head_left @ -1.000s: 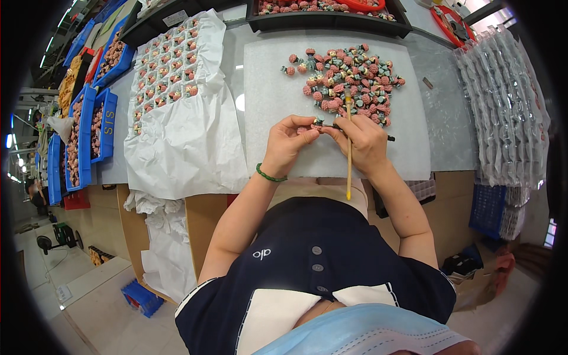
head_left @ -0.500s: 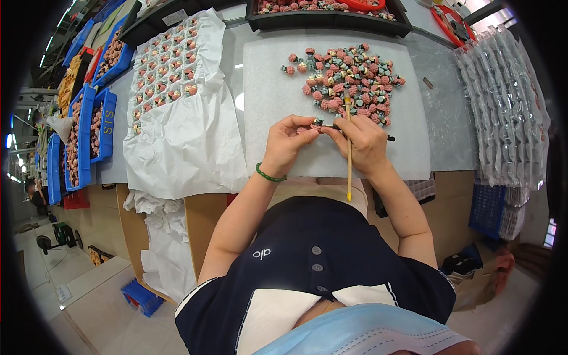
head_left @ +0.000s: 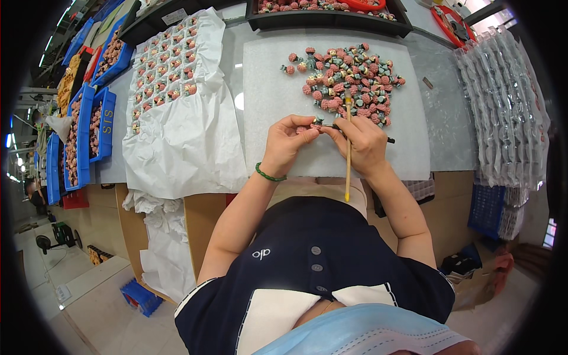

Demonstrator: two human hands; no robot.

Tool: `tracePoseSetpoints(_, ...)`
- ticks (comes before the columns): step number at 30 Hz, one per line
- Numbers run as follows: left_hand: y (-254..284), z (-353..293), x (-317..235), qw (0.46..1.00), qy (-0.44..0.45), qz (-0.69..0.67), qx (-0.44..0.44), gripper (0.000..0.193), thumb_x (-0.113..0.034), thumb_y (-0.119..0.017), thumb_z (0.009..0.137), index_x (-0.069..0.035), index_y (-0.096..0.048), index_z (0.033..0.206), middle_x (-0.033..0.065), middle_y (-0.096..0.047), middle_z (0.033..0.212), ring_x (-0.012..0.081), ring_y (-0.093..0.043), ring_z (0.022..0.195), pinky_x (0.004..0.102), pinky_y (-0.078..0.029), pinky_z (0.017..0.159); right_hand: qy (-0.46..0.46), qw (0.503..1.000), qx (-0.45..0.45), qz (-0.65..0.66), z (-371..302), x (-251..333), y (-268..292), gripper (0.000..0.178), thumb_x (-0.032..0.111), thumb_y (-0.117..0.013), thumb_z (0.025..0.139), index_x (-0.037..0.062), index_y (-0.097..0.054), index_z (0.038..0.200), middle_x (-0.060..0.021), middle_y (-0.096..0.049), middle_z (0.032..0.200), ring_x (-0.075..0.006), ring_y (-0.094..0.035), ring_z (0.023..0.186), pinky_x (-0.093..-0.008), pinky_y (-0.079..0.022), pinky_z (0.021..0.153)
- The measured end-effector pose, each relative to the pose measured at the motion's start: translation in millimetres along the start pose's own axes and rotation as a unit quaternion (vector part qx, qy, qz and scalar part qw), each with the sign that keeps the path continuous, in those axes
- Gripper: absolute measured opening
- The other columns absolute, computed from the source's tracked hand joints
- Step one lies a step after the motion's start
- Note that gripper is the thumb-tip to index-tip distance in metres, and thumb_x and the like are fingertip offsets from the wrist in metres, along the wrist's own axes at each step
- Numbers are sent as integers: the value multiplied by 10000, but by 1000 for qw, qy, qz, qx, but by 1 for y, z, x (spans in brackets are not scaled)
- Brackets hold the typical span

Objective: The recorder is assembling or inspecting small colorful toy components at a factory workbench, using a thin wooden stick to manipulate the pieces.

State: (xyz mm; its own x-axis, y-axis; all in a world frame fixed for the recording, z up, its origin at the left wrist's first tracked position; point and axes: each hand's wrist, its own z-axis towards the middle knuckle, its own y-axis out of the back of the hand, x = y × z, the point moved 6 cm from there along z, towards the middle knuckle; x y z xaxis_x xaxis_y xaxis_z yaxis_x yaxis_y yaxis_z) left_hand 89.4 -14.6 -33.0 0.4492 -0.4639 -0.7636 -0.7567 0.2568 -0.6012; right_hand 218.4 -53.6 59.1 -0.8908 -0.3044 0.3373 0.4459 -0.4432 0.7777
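My left hand [head_left: 287, 143] is closed, pinching a small pink-and-green figurine [head_left: 317, 122] between thumb and fingertips. In my right hand [head_left: 364, 143] is a thin dark tool [head_left: 390, 140], perhaps a fine brush or pen, its tip meeting the figurine. A yellow-handled paintbrush [head_left: 348, 168] is also tucked between my right fingers, lying lengthwise with its bristle end over the pile. Just beyond both hands lies a heap of similar figurines [head_left: 361, 74], with pink knobbly heads and grey-green bodies. A white foam sheet [head_left: 266, 89] lies under the heap and my hands.
To the left, white paper [head_left: 183, 142] partly covers a tray with rows of figurines [head_left: 160, 87]. Blue bins [head_left: 103, 121] of pink pieces stand farther left. A black tray [head_left: 331, 22] sits at the back. Clear plastic blister trays [head_left: 503, 106] are stacked at the right.
The yellow paintbrush's lower end has swung slightly left, and my right hand has shifted a little. Both hands keep their holds at the same spot.
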Motion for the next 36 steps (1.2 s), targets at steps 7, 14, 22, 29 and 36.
tracePoseSetpoints(7,2,1,0,1000,-2,-3,-3,225,32,-624,749,46,-549,960,67,-596,848,87,-550,732,199,-459,678,3,1000,2,2,0,-1,-4,196,190,-731,639,68,-590,700,-35,-473,547,-185,-477,474,-290,-368,415)
tracePoseSetpoints(14,5,3,2,1000,4,-2,0,226,45,-608,754,44,-542,970,90,-600,892,115,-571,791,209,-462,709,7,1000,0,7,1,-1,-4,197,186,-731,638,64,-593,705,-38,-477,547,-185,-479,474,-290,-369,412)
tracePoseSetpoints(22,4,2,1,1000,2,-1,9,226,52,-597,759,40,-537,976,100,-602,921,126,-576,811,213,-458,725,-2,1000,-5,6,0,0,-6,194,184,-725,648,62,-590,717,-41,-482,548,-192,-481,472,-295,-374,416)
tracePoseSetpoints(29,4,2,0,1000,4,-8,-2,226,38,-619,751,47,-547,966,79,-599,868,100,-568,763,202,-469,700,7,1000,2,1,1,0,-6,200,194,-727,645,66,-586,707,-38,-472,540,-188,-474,465,-296,-366,412)
tracePoseSetpoints(36,4,2,0,1000,2,-9,1,220,40,-618,751,45,-551,961,73,-598,870,95,-562,758,198,-469,699,0,1000,0,10,1,0,-5,202,185,-731,640,57,-590,707,-45,-493,548,-192,-483,464,-293,-371,412)
